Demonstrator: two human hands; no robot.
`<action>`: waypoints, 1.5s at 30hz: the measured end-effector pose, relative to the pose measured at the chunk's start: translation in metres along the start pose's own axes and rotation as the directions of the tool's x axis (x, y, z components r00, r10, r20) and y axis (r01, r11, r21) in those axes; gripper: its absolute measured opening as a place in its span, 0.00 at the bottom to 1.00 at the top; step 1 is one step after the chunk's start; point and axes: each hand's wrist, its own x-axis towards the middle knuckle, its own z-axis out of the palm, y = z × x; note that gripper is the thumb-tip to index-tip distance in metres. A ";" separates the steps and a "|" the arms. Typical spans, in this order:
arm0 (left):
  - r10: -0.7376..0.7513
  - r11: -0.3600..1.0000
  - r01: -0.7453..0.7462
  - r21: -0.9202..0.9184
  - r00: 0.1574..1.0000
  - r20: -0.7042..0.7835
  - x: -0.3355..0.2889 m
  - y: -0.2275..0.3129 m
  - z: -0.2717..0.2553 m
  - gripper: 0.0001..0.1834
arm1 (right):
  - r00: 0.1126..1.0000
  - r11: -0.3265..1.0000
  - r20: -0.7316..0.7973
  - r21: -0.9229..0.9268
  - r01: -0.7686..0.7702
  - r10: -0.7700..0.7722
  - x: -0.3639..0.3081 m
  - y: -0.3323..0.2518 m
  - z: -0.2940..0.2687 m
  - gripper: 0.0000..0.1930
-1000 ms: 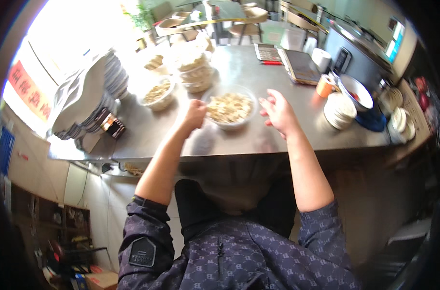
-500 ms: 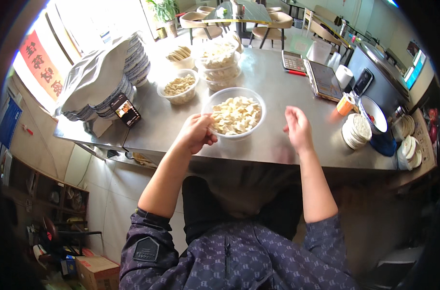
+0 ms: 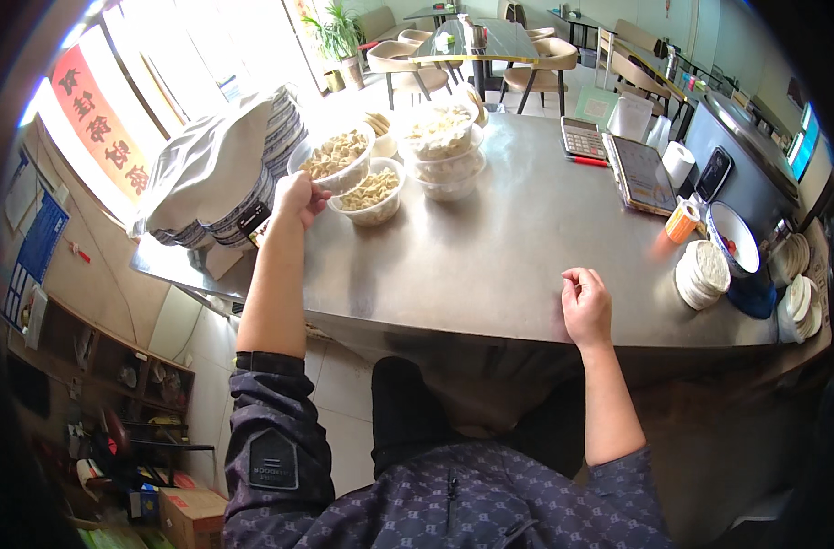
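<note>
Toward the counter's far left, my left hand (image 3: 300,199) grips the near rim of a clear round plastic bowl (image 3: 351,174) filled with pale chopped pieces. That bowl is tilted and overlaps a second plastic bowl (image 3: 373,217) of similar pieces just to its right; whether the two touch I cannot tell. My right hand (image 3: 586,306) is over the counter's near edge, its fingers curled in with nothing seen in them. A stack of filled plastic bowls (image 3: 446,171) stands right of the pair, and part of a smaller tub (image 3: 383,145) shows behind.
Piled patterned bowls under a white cloth (image 3: 211,156) stand at the left, a phone (image 3: 252,220) leaning there. At the right of the metal counter (image 3: 499,247) are a calculator (image 3: 583,137), a tablet (image 3: 641,174), an orange roll (image 3: 682,222) and stacked pale round discs (image 3: 703,274).
My left hand has carried the bowl from the counter's middle to the far left, beside the other bowls. My right hand's fingers have curled in, and the view has shifted.
</note>
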 end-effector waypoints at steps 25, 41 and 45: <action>0.457 0.887 -0.456 -0.069 0.890 -0.001 -0.041 -0.110 0.003 0.07 | 0.998 0.998 -0.006 0.015 -0.057 0.057 -0.004 0.000 -0.011 0.03; 0.544 0.668 -0.643 0.376 0.766 0.343 -0.128 -0.165 0.033 0.06 | 0.996 0.993 -0.012 -0.078 0.087 -0.088 -0.008 -0.011 -0.007 0.02; 0.562 0.644 -0.666 0.377 0.746 0.357 -0.131 -0.163 0.033 0.06 | 0.994 0.992 -0.018 -0.074 0.103 -0.105 -0.008 -0.009 -0.005 0.02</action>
